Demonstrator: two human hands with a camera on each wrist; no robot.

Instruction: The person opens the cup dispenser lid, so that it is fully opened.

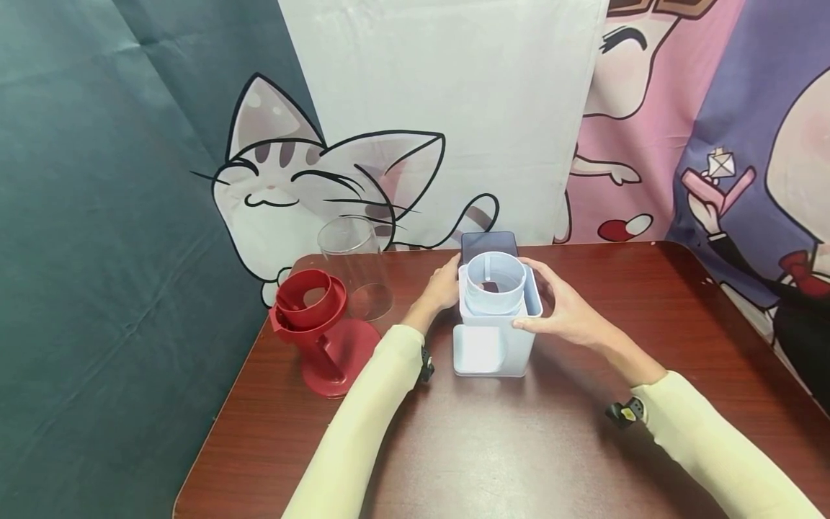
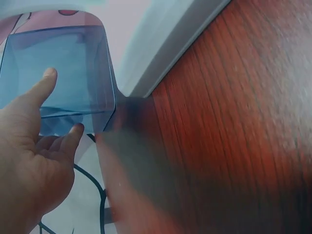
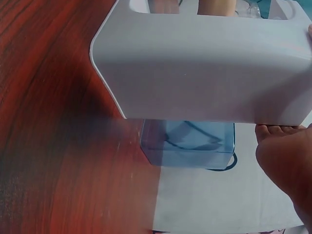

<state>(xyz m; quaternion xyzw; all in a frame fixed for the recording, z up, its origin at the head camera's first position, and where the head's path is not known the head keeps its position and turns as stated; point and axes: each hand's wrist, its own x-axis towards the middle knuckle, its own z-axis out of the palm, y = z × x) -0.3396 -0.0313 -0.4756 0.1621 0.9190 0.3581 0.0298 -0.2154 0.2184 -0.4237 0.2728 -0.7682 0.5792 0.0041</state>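
Note:
A white dispenser-like base (image 1: 489, 342) stands upright in the middle of the table, with a round cup-like collar (image 1: 496, 277) in its top and a small tray (image 1: 478, 347) at its front. My right hand (image 1: 560, 306) grips its upper right side, thumb on the front rim and fingers at the back edge. Just behind the base is a see-through blue box (image 2: 73, 68). My left hand (image 2: 36, 151) holds that box by its side, thumb across the near face and fingertips showing at the lower edge. In the head view the base hides most of this hand's fingers.
To the left stands a red stand (image 1: 333, 357) with a red ring-shaped holder (image 1: 305, 299) on top. A clear cylinder (image 1: 366, 277) is upright behind it. Printed cloth (image 1: 506, 115) hangs at the back edge of the brown table (image 1: 447, 454).

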